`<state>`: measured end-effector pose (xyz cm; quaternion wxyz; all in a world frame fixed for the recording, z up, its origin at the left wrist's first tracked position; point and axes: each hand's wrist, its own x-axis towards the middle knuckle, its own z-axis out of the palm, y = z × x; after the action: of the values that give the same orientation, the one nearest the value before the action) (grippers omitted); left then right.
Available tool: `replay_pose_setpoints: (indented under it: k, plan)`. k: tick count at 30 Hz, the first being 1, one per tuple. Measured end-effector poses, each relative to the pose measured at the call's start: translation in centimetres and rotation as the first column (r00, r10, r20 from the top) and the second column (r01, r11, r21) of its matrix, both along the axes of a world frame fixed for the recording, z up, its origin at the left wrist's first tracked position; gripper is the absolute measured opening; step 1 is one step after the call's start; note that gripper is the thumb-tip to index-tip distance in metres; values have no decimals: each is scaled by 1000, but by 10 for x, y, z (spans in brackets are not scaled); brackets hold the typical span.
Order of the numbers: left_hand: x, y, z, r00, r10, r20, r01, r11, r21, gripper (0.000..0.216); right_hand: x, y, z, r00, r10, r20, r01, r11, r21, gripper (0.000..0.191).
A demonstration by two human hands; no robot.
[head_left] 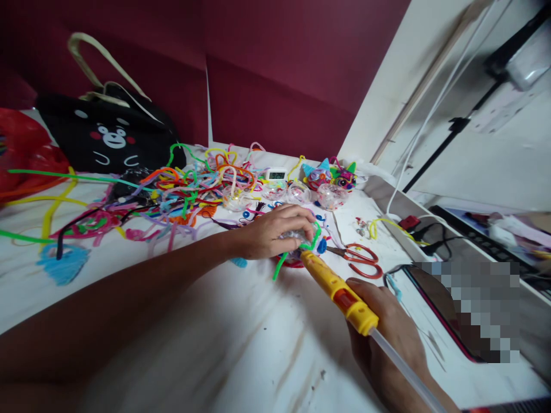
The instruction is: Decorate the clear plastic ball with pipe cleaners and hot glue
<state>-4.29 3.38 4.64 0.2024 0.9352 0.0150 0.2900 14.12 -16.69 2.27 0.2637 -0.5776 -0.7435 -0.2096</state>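
Grip, right hand (387, 324): closed round a yellow glue gun (340, 291), your thumb side uppermost along its body, most fingers hidden beneath. Your wrist comes in from the lower right; the gun slants up and leftward, its nozzle end close by your left fingertips. A translucent glue stick (404, 367) trails from the back end, over your hand and forearm.

Left hand (275, 230): palm down, fingers bent and curled over a small craft piece (294, 236), holding it; your thumb lies on the near side. Exact finger contact is partly hidden. Your forearm runs long from the lower left, wrist nearly straight, knuckles raised.

Craft piece sits on the white table (241, 350) ahead of you, under your left fingers, mostly covered. Green pipe cleaner (279, 267) shows at it, one end poking toward you; a red edge shows below.

About your hands: orange-handled scissors (343, 252) lie just right of the piece, blades toward it. Clear plastic cups (333, 197) stand beyond. Tangled pipe cleaners (189, 195) heap to the left, before a black bag (107, 137).
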Motion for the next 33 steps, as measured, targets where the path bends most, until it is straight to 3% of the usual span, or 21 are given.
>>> replay_pose_setpoints:
  k: [18,25,29,33]
  plan:
    - [0,0,-1,1000,4,-2,-4,1000,14,20,-9,3,10,988,5,156,-22,994,108,20]
    - [0,-1,0,1000,6,-16,-6,1000,2,20,-8,3,11,991,15,134,-27,995,95,20]
    - [1,-1,-1,1000,13,-20,-13,1000,-7,20,-4,-4,0,998,67,13,-68,994,87,16]
    - [0,-2,1,1000,-1,-9,1,1000,0,20,5,-16,-10,942,3,-335,-10,1000,-20,23]
